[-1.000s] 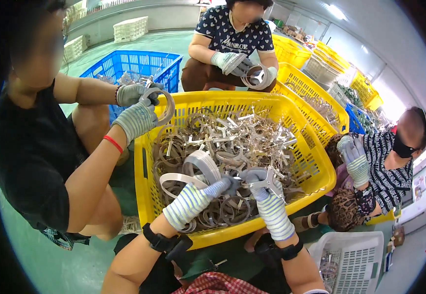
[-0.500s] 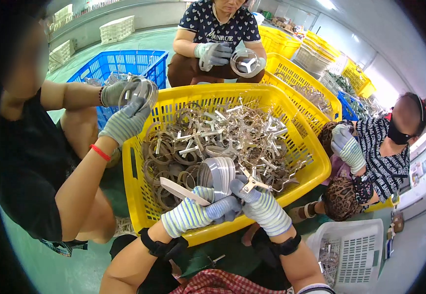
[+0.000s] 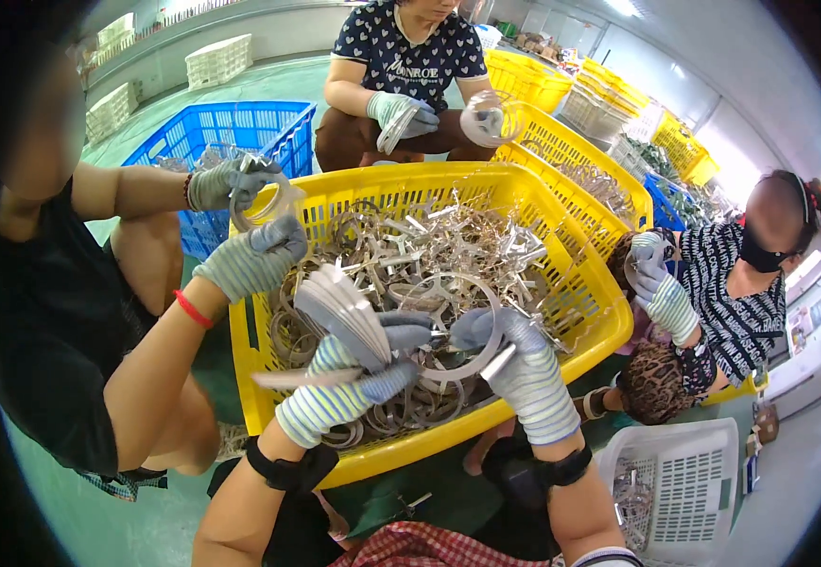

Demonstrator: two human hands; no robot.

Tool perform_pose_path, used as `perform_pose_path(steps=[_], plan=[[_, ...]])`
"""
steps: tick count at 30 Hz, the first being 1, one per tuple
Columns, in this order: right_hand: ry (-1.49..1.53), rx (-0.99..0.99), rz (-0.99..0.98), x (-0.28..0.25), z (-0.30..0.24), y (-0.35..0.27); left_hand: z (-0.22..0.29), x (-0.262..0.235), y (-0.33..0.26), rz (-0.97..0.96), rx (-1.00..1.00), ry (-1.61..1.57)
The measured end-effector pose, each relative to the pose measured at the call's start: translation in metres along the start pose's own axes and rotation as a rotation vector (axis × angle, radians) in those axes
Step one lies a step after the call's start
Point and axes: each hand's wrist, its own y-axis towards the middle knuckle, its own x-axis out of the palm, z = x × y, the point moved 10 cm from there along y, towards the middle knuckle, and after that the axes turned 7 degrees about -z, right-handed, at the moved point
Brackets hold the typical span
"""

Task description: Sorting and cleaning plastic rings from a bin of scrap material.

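"Four people are gathered around a yellow crate (image 3: 248, 369). Who is furthest left?"

"One co-worker in a black top (image 3: 60, 350), with a red wristband (image 3: 193, 309), holding pale rings (image 3: 284, 200) between gloved hands. Just behind is a blue crate (image 3: 294, 146) with metal parts in it."

"And the wearer's own hands?"

"Both wear striped gloves, above the near side of the yellow crate. The left hand (image 3: 330, 397) grasps a fan of pale bands (image 3: 344, 317), standing up from the palm; one flat strip (image 3: 306, 379) juts out to the left."

"What lies beyond?"

"A co-worker in a heart-print shirt (image 3: 410, 71), facing us, holding a round pale piece (image 3: 489, 120). Between us, the crate brims with a tangle of silvery brackets and rings (image 3: 420, 250)."

"The right hand?"

"The right hand (image 3: 528, 383) grasps a thin hoop (image 3: 453, 374), its fingertips close to the left hand's; a silver tab (image 3: 498, 362) shows beside the fingers."

"Furthest right?"

"A masked co-worker in a black-and-white top (image 3: 736, 293), one gloved hand (image 3: 664, 295) raised; I cannot tell what it holds. Below is a white crate (image 3: 727, 472) with metal parts inside."
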Motion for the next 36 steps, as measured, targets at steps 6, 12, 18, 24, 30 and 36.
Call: perform_pose_path(steps=[6, 12, 18, 24, 30, 36], plan=[[0.276, 0.164, 0.077, 0.017, 0.007, -0.003, -0.027, 0.015, -0.01, -0.071, -0.068, 0.009], [-1.254, -0.127, -0.164, 0.03, -0.02, -0.004, -0.027, -0.02, -0.01, 0.31, -0.259, -0.389], [-0.816, 0.254, -0.087, 0.014, 0.014, -0.01, -0.021, -0.013, -0.014, 0.264, -0.197, -0.499], [-0.385, 0.342, -0.076, 0.0, 0.039, -0.011, -0.01, -0.007, -0.022, 0.286, -0.125, -0.487], [0.114, 0.372, -0.03, -0.002, 0.059, -0.015, -0.011, 0.007, -0.026, 0.22, -0.069, -0.552], [-0.132, 0.344, -0.173, 0.015, 0.063, -0.013, -0.006, -0.002, -0.028, 0.274, -0.098, -0.504]])
